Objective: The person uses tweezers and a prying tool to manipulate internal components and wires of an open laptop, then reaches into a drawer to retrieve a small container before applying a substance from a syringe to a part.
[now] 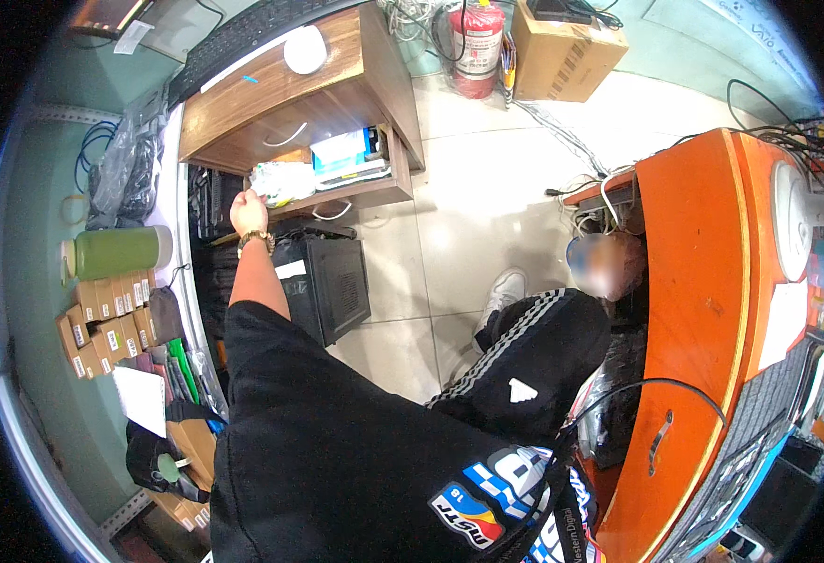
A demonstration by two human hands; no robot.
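Note:
My left hand point(247, 214), with a gold-coloured band at the wrist, reaches forward to an open drawer point(374, 194) in a wooden cabinet point(271, 98). Its fingers are closed at the near left edge of a crumpled white plastic bag point(283, 182) that lies in the drawer. Beside the bag are a blue and white packet point(340, 150) and some flat items. My right hand does not appear.
A black computer case point(337, 286) stands below the drawer. A white mouse point(306, 49) lies on the cabinet. At the back are a red fire extinguisher point(476, 52) and a cardboard box point(566, 52). An orange desk point(688, 281) stands at the right, a green bottle point(116, 253) at the left.

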